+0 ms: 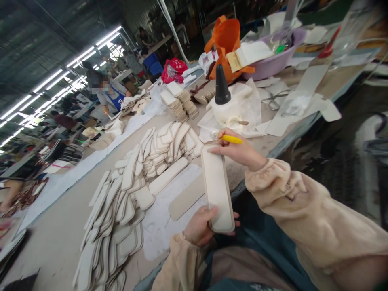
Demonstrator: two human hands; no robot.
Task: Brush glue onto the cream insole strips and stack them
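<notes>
A long cream panel with rounded corners (216, 182) is tilted up at the table's front edge. My left hand (200, 226) grips its lower end, thumb on the face and fingers behind. At its upper end, my right hand (238, 150) touches the panel with the thumb while closed round a yellow-handled tool (232, 139). The tool's pale tip is too small to make out. On white paper (156, 226) beside the panel lies a flat beige strip (188, 197). Many similar cream pieces (121, 202) overlap in a curved row to the left.
A white tub with a black cone (222, 87) stands on crumpled sheeting behind my right hand. Farther back are neat stacks (178, 101), a purple basin (273, 62) and an orange bag (227, 36). Scissors (274, 99) lie at right. A co-worker (112, 95) stands across the room.
</notes>
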